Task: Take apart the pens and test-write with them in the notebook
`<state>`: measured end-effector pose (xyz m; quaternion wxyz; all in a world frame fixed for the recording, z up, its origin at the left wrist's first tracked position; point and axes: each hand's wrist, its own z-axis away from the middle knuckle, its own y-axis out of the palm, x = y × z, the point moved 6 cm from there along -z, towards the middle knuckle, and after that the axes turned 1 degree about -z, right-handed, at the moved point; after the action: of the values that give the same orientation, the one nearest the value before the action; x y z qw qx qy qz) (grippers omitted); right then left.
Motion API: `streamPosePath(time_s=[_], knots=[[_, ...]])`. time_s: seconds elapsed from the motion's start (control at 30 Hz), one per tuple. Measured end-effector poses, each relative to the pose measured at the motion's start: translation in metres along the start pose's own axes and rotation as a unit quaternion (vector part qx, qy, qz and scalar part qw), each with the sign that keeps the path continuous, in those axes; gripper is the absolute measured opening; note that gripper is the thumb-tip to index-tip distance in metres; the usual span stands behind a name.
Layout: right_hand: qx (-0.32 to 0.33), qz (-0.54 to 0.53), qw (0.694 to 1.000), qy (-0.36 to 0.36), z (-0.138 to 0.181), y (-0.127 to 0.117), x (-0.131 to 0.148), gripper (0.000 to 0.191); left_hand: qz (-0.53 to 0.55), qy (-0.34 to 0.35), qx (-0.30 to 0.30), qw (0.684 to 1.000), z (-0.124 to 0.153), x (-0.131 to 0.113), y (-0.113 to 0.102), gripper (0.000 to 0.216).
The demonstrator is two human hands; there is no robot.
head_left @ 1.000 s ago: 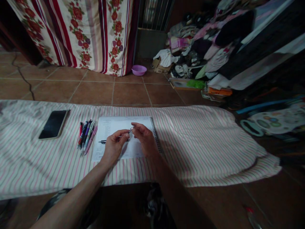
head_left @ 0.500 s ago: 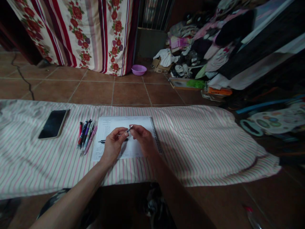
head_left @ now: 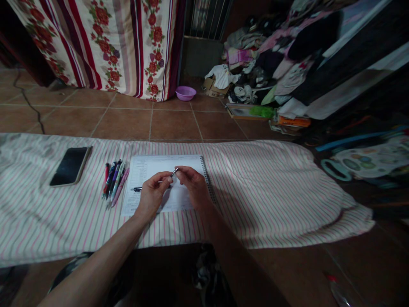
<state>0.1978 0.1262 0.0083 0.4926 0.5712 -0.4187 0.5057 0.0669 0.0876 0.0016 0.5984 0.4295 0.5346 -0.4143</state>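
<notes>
A small, slim silvery piece (head_left: 174, 172), perhaps a pen part, is held between my two hands above the page. My left hand (head_left: 152, 192) pinches its lower end between thumb and fingers. At the upper end, the fingertips of my right hand (head_left: 194, 186) are closed on it. Beneath them lies a spiral notebook (head_left: 159, 163) with a printed page, its coil on the right side. A black pen (head_left: 137, 189) rests across the page, partly hidden behind my left hand. Several pens (head_left: 114, 181) lie in a bunch just left of the notebook.
A dark-screened phone (head_left: 70, 166) lies farther left on the striped cloth (head_left: 271, 192). Beyond are the tiled floor (head_left: 128, 121), a purple basin (head_left: 185, 93) and a floral curtain (head_left: 124, 47). Clothes (head_left: 243, 55) are heaped at the back right.
The view has shifted very slightly. Both hands stay at the silvery piece, and my right fingertips have moved only a little around its upper end.
</notes>
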Motion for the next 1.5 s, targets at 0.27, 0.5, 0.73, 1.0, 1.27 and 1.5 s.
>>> streamPosePath(time_s=[0.27, 0.5, 0.73, 1.0, 1.27, 1.5], knots=[[-0.003, 0.01, 1.0, -0.005, -0.0008, -0.0005, -0.0013, 0.019, -0.003, 0.002, 0.013, 1.0, 0.0005, 0.0014, 0.0011, 0.023], [-0.02, 0.002, 1.0, 0.004, -0.001, -0.0017, -0.0029, 0.019, 0.013, -0.002, 0.02, 1.0, 0.0011, 0.0003, 0.0023, 0.026], [-0.003, -0.016, 1.0, 0.013, -0.0017, -0.0003, -0.0054, 0.025, 0.013, -0.011, 0.016, 1.0, -0.0002, 0.0016, 0.0013, 0.023], [0.0, 0.0, 1.0, 0.01, -0.0014, 0.0, -0.0076, 0.025, 0.016, -0.013, 0.004, 1.0, -0.0012, -0.0002, -0.0007, 0.023], [-0.015, 0.014, 1.0, 0.0, -0.0023, -0.0042, -0.0025, 0.026, 0.02, -0.013, 0.01, 1.0, -0.0009, 0.0027, 0.0004, 0.021], [0.002, 0.019, 1.0, 0.001, -0.0013, -0.0012, -0.0041, 0.026, 0.019, 0.0, 0.03, 0.999, -0.001, 0.0008, 0.0045, 0.018]])
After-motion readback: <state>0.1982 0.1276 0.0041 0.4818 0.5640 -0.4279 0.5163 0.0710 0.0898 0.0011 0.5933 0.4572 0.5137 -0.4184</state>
